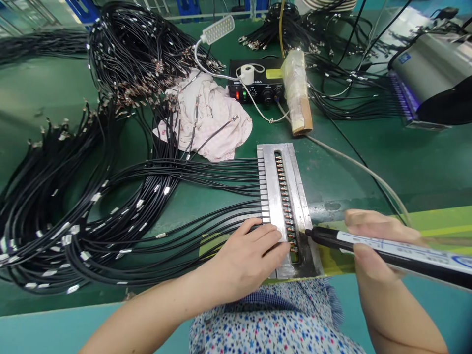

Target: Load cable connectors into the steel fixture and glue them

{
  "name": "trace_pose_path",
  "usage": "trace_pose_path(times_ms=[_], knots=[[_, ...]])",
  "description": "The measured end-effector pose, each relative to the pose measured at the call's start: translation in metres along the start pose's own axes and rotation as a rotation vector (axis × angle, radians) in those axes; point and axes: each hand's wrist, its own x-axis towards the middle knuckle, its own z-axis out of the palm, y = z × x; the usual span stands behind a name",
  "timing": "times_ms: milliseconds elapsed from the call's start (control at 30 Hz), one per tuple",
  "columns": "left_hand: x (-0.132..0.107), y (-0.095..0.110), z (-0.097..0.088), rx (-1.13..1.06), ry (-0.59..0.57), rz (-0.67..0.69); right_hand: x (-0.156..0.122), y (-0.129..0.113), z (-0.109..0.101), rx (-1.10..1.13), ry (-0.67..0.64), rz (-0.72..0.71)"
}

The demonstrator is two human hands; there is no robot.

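Observation:
A metal fixture plate (pixel 275 196) lies on the green table, with several black cables (pixel 206 172) slotted into its left edge and a row of small connectors (pixel 285 206) in its centre slot. My left hand (pixel 249 255) rests flat on the plate's near end, fingers stretched over the cables. My right hand (pixel 372 246) pinches a pen-shaped dispensing tool (pixel 387 250). The tool's dark tip touches the connectors near the slot's lower end.
Big bundles of black cables (pixel 73 196) cover the left and back. A crumpled white cloth (pixel 210 118), a black controller box (pixel 254 86), a wrapped roll (pixel 297 91) and a small lamp (pixel 217 29) sit behind the plate. A grey machine (pixel 431 73) stands at the right.

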Motion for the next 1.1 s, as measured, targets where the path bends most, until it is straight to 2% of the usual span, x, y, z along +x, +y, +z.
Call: trace_pose_path(times_ms=[100, 433, 1100], knots=[[0.001, 0.000, -0.001, 0.007, -0.017, 0.001, 0.004, -0.003, 0.003, 0.114, -0.032, -0.057], [0.000, 0.001, 0.000, -0.010, -0.038, -0.020, 0.013, -0.009, 0.011, 0.044, -0.066, -0.061], [0.000, 0.001, -0.002, -0.036, -0.019, -0.016, 0.018, -0.013, 0.011, 0.052, -0.095, -0.094]])
